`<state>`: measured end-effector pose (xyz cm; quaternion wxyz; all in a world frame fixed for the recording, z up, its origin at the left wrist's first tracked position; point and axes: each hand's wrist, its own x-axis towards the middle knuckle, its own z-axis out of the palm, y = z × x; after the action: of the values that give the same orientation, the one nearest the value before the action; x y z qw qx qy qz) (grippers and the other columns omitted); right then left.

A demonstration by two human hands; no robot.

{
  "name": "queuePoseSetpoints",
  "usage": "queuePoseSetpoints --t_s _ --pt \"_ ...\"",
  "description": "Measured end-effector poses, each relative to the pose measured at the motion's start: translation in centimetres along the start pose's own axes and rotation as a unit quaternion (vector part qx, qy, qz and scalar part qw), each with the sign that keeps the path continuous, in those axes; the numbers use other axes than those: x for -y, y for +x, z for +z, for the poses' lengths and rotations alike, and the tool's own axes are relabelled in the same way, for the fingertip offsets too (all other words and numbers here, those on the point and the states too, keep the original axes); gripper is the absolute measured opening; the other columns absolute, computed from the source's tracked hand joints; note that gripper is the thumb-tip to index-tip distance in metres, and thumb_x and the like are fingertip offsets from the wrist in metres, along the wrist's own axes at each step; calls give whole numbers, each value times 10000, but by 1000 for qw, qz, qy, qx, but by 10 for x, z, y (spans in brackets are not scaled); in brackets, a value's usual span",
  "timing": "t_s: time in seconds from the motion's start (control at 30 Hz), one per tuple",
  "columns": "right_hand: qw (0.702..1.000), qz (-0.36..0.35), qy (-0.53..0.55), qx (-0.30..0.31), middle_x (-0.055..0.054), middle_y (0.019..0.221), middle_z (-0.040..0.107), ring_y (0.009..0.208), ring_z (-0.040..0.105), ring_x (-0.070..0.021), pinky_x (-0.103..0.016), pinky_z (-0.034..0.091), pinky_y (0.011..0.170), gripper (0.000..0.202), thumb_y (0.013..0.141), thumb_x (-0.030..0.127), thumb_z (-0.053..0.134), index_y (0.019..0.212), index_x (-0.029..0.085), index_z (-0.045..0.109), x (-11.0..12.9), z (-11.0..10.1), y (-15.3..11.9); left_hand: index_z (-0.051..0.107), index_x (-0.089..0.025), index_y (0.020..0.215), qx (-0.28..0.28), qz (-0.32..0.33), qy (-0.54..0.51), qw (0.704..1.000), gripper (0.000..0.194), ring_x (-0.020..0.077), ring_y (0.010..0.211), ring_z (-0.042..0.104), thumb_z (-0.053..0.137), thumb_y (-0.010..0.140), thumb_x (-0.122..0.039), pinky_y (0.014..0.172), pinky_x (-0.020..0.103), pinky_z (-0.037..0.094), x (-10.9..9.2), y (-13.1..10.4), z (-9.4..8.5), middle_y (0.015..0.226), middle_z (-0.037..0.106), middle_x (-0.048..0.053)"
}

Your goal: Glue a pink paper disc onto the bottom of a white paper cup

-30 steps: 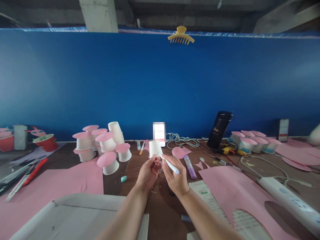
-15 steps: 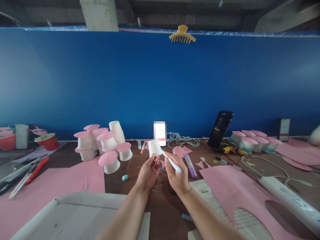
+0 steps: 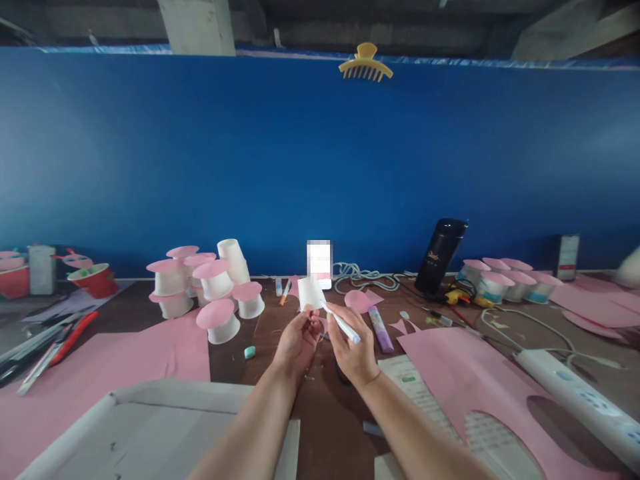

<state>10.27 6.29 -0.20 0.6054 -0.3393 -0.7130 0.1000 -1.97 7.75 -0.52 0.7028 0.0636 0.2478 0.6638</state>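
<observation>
OK, your L hand [image 3: 299, 340] pinches the white paper cup [image 3: 311, 293] in its fingertips by the near end, held up toward the far edge of the table [image 3: 320, 397]; your R hand [image 3: 354, 347] has fingers pressed round a white marker [image 3: 347, 329], tip by the cup's R side, contact unclear. Pink-topped cups [image 3: 215, 287] stand nr that edge, L of you, black flask [image 3: 440, 257] to R.

We see in front of us a smooth blue partition [image 3: 200, 153], slightly brighter at its left side. Above it there are grey beams [image 3: 565, 30], and below, a dark brown tabletop [image 3: 325, 413].
</observation>
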Motion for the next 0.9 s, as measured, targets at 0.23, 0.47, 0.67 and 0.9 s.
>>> queuePoseSetpoints --t_s 0.23,0.47,0.67,0.9 --pt "1000 1 -3 1 -79 993 668 925 622 -197 -364 524 838 249 887 171 517 1111 205 619 -1 1 -1 604 -51 783 10 0 9 1000 141 64 572 586 486 858 -36 552 137 521 0 -1 0 708 622 86" --pt "1000 1 -5 9 -79 995 667 924 621 -194 -361 523 840 254 886 169 515 1115 208 618 -1 0 0 614 -47 778 30 9 27 999 116 68 580 594 521 847 -51 565 147 528 2 3 -3 705 629 82" --pt "1000 0 -18 9 -77 989 669 920 625 -189 -350 525 838 249 885 175 514 1108 201 622 -1 0 0 620 -41 766 28 13 36 999 118 66 570 592 533 844 -60 562 146 528 3 1 -1 689 630 79" --pt "1000 5 -17 12 -87 986 670 922 627 -197 -364 524 845 247 896 189 500 1110 199 624 0 0 1 625 -45 745 33 16 44 998 131 76 563 596 539 841 -68 570 154 529 3 0 -1 682 632 86"
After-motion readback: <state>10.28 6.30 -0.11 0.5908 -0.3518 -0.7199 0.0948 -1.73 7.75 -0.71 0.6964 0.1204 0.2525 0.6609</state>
